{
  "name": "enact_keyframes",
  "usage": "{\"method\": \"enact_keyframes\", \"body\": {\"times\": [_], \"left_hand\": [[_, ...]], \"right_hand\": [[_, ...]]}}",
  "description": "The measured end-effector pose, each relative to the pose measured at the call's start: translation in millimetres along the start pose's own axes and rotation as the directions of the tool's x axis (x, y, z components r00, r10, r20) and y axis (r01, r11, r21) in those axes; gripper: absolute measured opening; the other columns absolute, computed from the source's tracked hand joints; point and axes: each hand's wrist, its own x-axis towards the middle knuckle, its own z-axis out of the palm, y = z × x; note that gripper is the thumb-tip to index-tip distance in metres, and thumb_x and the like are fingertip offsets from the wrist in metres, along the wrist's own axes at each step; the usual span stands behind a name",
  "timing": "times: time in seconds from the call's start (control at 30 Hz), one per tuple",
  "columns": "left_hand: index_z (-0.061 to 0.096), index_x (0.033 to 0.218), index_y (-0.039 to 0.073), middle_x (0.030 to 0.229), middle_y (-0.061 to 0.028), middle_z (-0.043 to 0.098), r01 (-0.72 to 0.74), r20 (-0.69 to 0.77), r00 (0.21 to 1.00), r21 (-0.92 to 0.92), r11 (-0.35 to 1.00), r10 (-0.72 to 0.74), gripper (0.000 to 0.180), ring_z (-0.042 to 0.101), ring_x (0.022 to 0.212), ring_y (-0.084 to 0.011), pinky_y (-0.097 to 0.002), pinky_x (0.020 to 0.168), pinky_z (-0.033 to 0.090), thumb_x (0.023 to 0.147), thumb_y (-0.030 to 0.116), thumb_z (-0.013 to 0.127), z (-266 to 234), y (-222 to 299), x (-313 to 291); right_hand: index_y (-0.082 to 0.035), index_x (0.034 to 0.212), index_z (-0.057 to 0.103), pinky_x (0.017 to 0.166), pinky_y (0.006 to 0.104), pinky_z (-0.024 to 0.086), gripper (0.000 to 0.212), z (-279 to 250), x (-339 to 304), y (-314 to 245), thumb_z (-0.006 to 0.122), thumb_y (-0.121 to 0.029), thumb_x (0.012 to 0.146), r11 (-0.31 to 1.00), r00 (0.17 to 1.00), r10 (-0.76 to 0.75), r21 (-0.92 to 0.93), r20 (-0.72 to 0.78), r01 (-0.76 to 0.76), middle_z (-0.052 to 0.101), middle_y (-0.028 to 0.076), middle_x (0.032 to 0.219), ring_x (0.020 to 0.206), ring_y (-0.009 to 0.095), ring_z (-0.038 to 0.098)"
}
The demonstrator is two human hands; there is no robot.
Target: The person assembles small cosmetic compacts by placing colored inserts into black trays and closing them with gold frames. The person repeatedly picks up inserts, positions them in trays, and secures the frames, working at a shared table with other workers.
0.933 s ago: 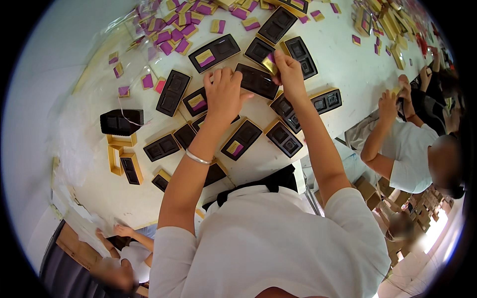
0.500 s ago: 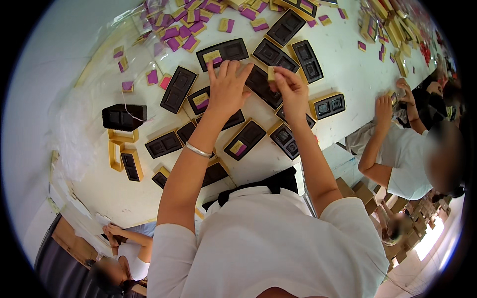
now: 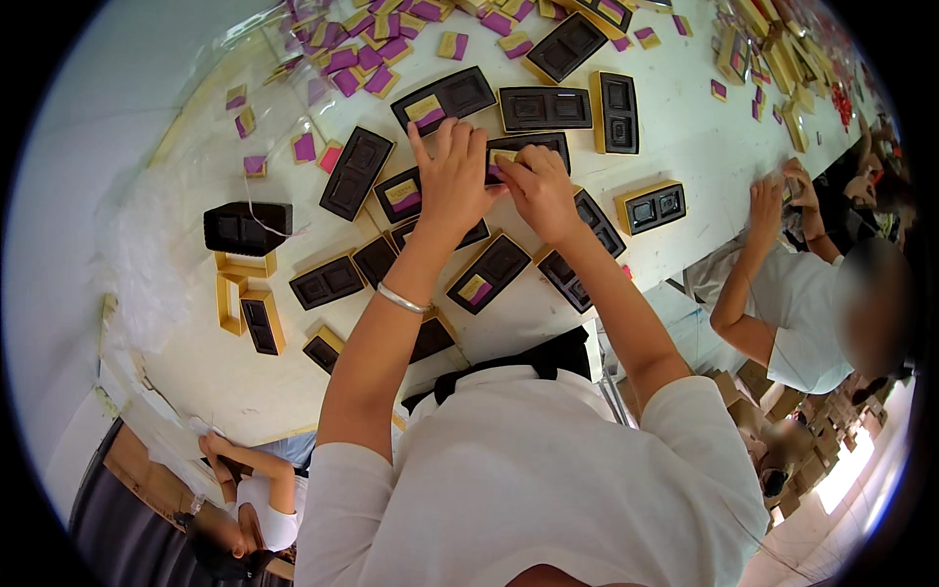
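My right hand (image 3: 541,196) is closed, its fingertips on a small gold-and-purple packet (image 3: 497,157) at the left end of a dark two-compartment tray (image 3: 548,145). Whether the packet is fully seated there is hidden by my fingers. Beside it, my left hand (image 3: 452,186) has its fingers spread and holds nothing. Its fingertips come close to another dark tray (image 3: 460,93), which has a gold-and-purple packet (image 3: 424,111) in its left compartment. Just left of my left hand, a gold-sided box (image 3: 396,196) also contains a packet.
Several dark trays in gold sleeves lie around my hands, one a box (image 3: 489,272) with a packet. Loose packets (image 3: 367,59) pile up at the far left. Empty gold sleeves (image 3: 231,301) lie at left. A co-worker's hands (image 3: 782,191) are at right; another person sits lower left.
My right hand has moved left and lowered the packet from above the tray onto its left end. The trays near it have turned from slanted to nearly straight.
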Motion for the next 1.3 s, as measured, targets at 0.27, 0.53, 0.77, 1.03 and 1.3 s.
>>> {"method": "enact_keyframes", "body": {"times": [0.27, 0.53, 0.77, 1.03, 1.3], "left_hand": [[0.05, 0.111, 0.008, 0.111, -0.0055, 0.051, 0.013, 0.009, 1.0, -0.037, 0.999, -0.013, 0.069, 0.038, 0.12, -0.026, -0.0638, 0.103, 0.01, 0.056, 0.038, 0.08, 1, 0, -4], [0.051, 0.109, 0.009, 0.11, -0.0068, 0.05, 0.066, 0.017, 0.998, -0.014, 0.998, -0.066, 0.066, 0.037, 0.122, -0.0269, -0.0654, 0.104, 0.008, 0.058, 0.039, 0.08, 0, 1, -8], [0.053, 0.109, 0.01, 0.11, -0.0076, 0.051, 0.033, -0.083, 0.996, -0.09, 0.995, -0.041, 0.063, 0.04, 0.118, -0.0287, -0.0662, 0.102, 0.009, 0.064, 0.05, 0.074, -9, 9, -3], [0.05, 0.117, 0.009, 0.11, -0.007, 0.052, 0.072, -0.196, 0.977, -0.072, 0.995, -0.085, 0.061, 0.042, 0.114, -0.0267, -0.062, 0.1, 0.017, 0.072, 0.044, 0.07, -4, 24, 56], [0.052, 0.118, 0.009, 0.112, -0.0059, 0.056, 0.191, -0.044, 0.98, -0.011, 0.981, -0.192, 0.061, 0.046, 0.111, -0.0237, -0.0582, 0.103, 0.018, 0.068, 0.038, 0.073, 20, 41, 125]], "right_hand": [[-0.006, 0.085, 0.062, 0.073, 0.0335, 0.038, 0.015, -7, 28, 31, 0.062, -0.006, 0.07, 0.948, 0.938, -0.281, 0.211, 0.202, 0.238, 0.052, 0.005, 0.081, 0.08, 0.024, 0.049], [-0.009, 0.09, 0.061, 0.072, 0.0376, 0.039, 0.019, -12, 115, 59, 0.068, -0.014, 0.073, 0.98, 0.994, -0.031, -0.198, -0.109, 0.009, 0.059, 0.008, 0.087, 0.082, 0.028, 0.055], [-0.007, 0.08, 0.061, 0.075, 0.0388, 0.037, 0.021, 20, 143, 94, 0.065, -0.026, 0.071, 0.788, 0.998, 0.004, -0.615, 0.067, 0.038, 0.061, 0.007, 0.077, 0.076, 0.025, 0.058], [-0.002, 0.086, 0.063, 0.063, 0.0327, 0.046, 0.019, -54, 108, 100, 0.072, -0.012, 0.071, 0.924, 0.899, 0.354, 0.244, -0.256, -0.294, 0.062, 0.01, 0.081, 0.069, 0.021, 0.059], [-0.001, 0.09, 0.065, 0.077, 0.0377, 0.047, 0.024, -33, 87, 103, 0.071, -0.009, 0.068, 0.984, 0.969, 0.177, -0.001, -0.175, -0.18, 0.058, 0.014, 0.096, 0.089, 0.032, 0.055]]}}
